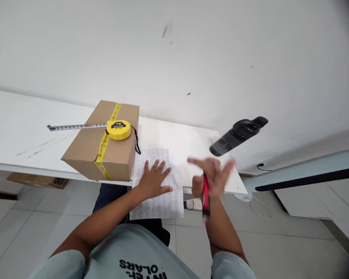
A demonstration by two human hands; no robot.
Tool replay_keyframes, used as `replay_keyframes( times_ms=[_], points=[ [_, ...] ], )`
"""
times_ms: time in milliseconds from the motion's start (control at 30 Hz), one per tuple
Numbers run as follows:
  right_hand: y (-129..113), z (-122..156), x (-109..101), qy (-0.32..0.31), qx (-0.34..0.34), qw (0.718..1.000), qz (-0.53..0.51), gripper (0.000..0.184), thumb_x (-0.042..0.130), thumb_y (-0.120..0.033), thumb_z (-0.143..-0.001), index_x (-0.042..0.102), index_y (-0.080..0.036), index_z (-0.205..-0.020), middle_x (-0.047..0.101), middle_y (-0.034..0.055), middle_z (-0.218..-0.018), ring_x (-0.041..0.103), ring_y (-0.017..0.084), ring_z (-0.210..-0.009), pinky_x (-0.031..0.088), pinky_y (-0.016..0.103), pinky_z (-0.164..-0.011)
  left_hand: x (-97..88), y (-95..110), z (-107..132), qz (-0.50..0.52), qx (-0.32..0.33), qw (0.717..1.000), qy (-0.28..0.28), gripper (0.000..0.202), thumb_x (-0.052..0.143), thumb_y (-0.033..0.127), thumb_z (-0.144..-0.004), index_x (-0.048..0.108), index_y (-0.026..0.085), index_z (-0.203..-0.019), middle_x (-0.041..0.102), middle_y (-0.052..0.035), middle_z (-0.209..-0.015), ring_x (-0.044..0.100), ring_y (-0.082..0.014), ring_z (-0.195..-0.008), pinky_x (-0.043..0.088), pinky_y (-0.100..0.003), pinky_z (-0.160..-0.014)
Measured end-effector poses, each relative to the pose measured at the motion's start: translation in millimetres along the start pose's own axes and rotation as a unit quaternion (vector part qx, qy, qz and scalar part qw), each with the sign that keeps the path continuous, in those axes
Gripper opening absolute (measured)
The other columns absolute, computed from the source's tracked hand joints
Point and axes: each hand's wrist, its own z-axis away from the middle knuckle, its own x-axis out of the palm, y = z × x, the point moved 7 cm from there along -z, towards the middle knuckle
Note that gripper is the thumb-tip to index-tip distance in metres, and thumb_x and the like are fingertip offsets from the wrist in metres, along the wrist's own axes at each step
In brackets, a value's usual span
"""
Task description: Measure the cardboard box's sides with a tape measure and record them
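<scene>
White table (180, 135) against a pale wall (163, 58); your left hand (154, 180) rests on the text-covered sheet (163, 207), fingers spread, just right of the carton (87, 147), sheet overhanging the front edge. Your right hand (216, 180) (blurred) grips a red tool (205, 192), some fingers splayed; its long axis runs toward your body, sheet to its left, left hand nearer the sheet.

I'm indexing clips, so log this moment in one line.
left hand: spread on paper | right hand: blurred, holding red object | tape measure: extended, on box | black bottle: on table
</scene>
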Motion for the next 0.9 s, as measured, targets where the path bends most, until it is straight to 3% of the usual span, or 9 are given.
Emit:
replay_keyframes(
  times_ms=[33,67,133,200,267,333,400,533,900],
  points=[
    [18,-8,9,0.002,0.04,0.998,-0.054,0.083,0.044,-0.066,-0.097,0.012,-0.03,-0.164,0.074,0.0094,-0.114,0.068,0.028,-0.098,0.052,0.045,-0.081,0.7,1,5,0.0,0.014,1.0,0.003,0.086,0.037,0.08,-0.09,0.034,0.03,-0.159,0.025,-0.0133,-0.169,0.018,-0.0408,-0.156,0.007,-0.076,-0.118],
    [41,-15,24,-0.017,0.102,0.988,-0.111,0.077,0.031,-0.071,-0.098,0.024,-0.027,-0.161,0.074,0.0105,-0.114,0.069,0.027,-0.099,0.052,0.044,-0.081,0.8,2,9,0.0,0.023,1.0,0.004,0.084,0.037,0.079,-0.091,0.034,0.03,-0.159,0.027,-0.0126,-0.169,0.019,-0.0399,-0.156,0.007,-0.075,-0.119],
    [91,-19,63,-0.082,0.257,0.945,-0.183,0.088,0.008,-0.076,-0.095,0.058,-0.019,-0.14,0.075,0.0104,-0.09,0.068,0.023,-0.075,0.05,0.037,-0.068,-0.5,1,15,0.001,0.028,1.0,0.009,0.078,0.037,0.076,-0.093,0.037,0.032,-0.158,0.029,-0.0107,-0.168,0.022,-0.038,-0.156,0.007,-0.073,-0.121],
    [125,-13,89,-0.111,0.35,0.913,-0.178,0.088,0.017,-0.08,-0.093,0.069,-0.016,-0.124,0.072,0.0077,-0.079,0.059,0.017,-0.058,0.046,0.034,-0.062,-3.0,1,17,0.002,0.027,1.0,0.017,0.072,0.037,0.073,-0.095,0.04,0.034,-0.156,0.033,-0.0083,-0.167,0.026,-0.0358,-0.155,0.008,-0.07,-0.122],
    [143,-4,100,-0.111,0.382,0.904,-0.156,0.072,0.042,-0.077,-0.088,0.072,-0.018,-0.115,0.072,0.0053,-0.083,0.054,0.013,-0.056,0.045,0.031,-0.062,-5.5,1,18,0.005,0.025,0.999,0.023,0.069,0.035,0.071,-0.096,0.043,0.035,-0.154,0.036,-0.007,-0.165,0.029,-0.034,-0.154,0.009,-0.067,-0.123],
    [148,3,102,-0.101,0.383,0.907,-0.141,0.054,0.059,-0.069,-0.083,0.073,-0.019,-0.1,0.071,0.0029,-0.083,0.054,0.013,-0.059,0.044,0.03,-0.064,-7.3,2,18,0.009,0.025,0.999,0.026,0.068,0.032,0.072,-0.097,0.045,0.035,-0.153,0.037,-0.0068,-0.165,0.03,-0.0329,-0.154,0.011,-0.066,-0.123],
    [149,9,101,-0.101,0.381,0.91,-0.128,0.043,0.06,-0.062,-0.084,0.07,-0.02,-0.084,0.065,-0.0002,-0.07,0.053,0.015,-0.06,0.042,0.03,-0.063,-8.6,2,18,0.009,0.024,0.999,0.03,0.069,0.03,0.073,-0.097,0.046,0.035,-0.152,0.038,-0.0067,-0.165,0.03,-0.0321,-0.154,0.011,-0.065,-0.123],
    [146,11,101,-0.117,0.384,0.911,-0.1,0.041,0.06,-0.056,-0.087,0.06,-0.022,-0.064,0.052,-0.0033,-0.055,0.047,0.016,-0.058,0.037,0.031,-0.06,-8.4,2,19,0.003,0.026,0.999,0.04,0.069,0.031,0.073,-0.096,0.047,0.035,-0.151,0.039,-0.0069,-0.164,0.032,-0.0321,-0.153,0.009,-0.065,-0.123],
    [150,9,105,-0.129,0.406,0.902,-0.072,0.037,0.064,-0.047,-0.083,0.055,-0.022,-0.057,0.049,-0.0034,-0.056,0.042,0.014,-0.058,0.034,0.031,-0.058,-1.2,2,16,0.008,0.026,0.999,0.036,0.065,0.038,0.068,-0.098,0.044,0.034,-0.153,0.036,-0.0078,-0.165,0.028,-0.0337,-0.154,0.006,-0.068,-0.122]
  ],
)
